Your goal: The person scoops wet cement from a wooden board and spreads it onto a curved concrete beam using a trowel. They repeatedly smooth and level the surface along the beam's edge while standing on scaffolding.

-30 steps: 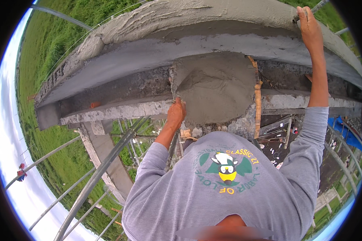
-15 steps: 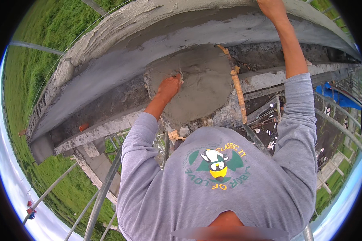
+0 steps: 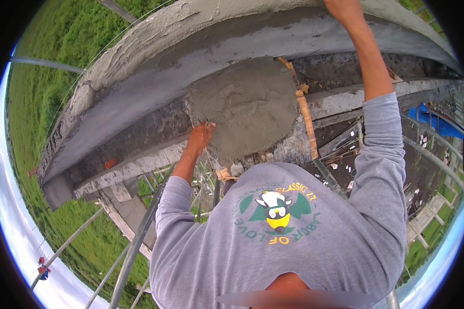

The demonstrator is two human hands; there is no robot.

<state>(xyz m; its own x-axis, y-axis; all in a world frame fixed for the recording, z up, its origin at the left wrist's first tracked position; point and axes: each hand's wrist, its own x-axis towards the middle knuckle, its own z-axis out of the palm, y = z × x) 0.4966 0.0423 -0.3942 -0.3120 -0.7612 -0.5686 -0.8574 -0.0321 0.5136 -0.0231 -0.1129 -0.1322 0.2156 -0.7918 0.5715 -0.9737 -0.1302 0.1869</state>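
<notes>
A broad heap of wet grey mortar (image 3: 247,110) lies spread on a board in front of me, with scrape marks across its surface. At the left rim of this heap is my left hand (image 3: 201,136), its fingers drawn together and touching the edge; what they hold, if anything, is hidden. My right arm reaches far forward to the curved, freshly plastered wall (image 3: 180,31). Only the back part of my right hand (image 3: 344,9) shows at the top of the picture, and its fingers are cut off. A splintered wooden strip (image 3: 305,116) borders the mortar on the right.
A concrete ledge (image 3: 134,167) runs below the wall, with a short orange pipe stub (image 3: 111,163) in its trough. Metal scaffold poles (image 3: 134,252) stand at the left. Down at the right are debris and a blue tarp (image 3: 438,122). Green grass (image 3: 62,46) lies far below.
My left hand has moved from the middle of the mortar back and left to its rim. Fresh marks show in the mortar. The right hand stays at the wall, shifted slightly.
</notes>
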